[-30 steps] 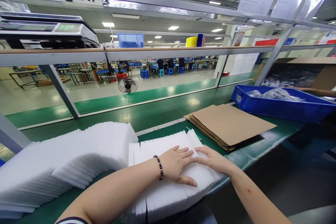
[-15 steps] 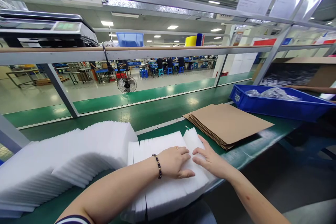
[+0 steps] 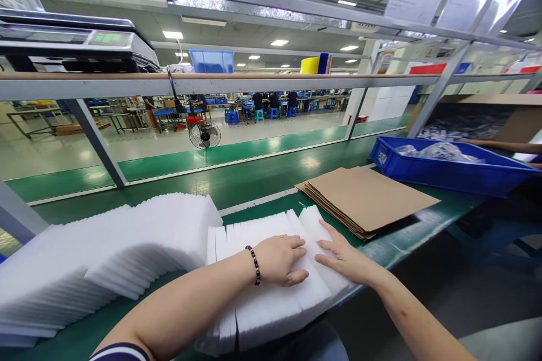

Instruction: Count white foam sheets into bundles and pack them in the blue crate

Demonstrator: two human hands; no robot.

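A row of white foam sheets (image 3: 271,304), standing on edge and packed together, lies in front of me at the table's near edge. My left hand (image 3: 283,259), with a dark bead bracelet, rests flat on top of the row, fingers stretched out. My right hand (image 3: 341,254) lies with spread fingers against the foam sheets at the right end (image 3: 312,227). A narrow gap splits those end sheets from the main row between my hands. Further left, a longer leaning row of white foam sheets (image 3: 161,225) stands untouched.
Brown cardboard sheets (image 3: 372,194) are stacked on the green table (image 3: 249,211) to the right. Behind them sits a blue bin (image 3: 449,172) with clear plastic bags, near another person's arm (image 3: 503,145). A metal shelf frame (image 3: 271,84) crosses ahead, carrying a scale (image 3: 76,45).
My right hand has shifted slightly right along with the end foam sheets, and the split beside them looks wider. My left hand stays on the row, its thumb drawn in a little.
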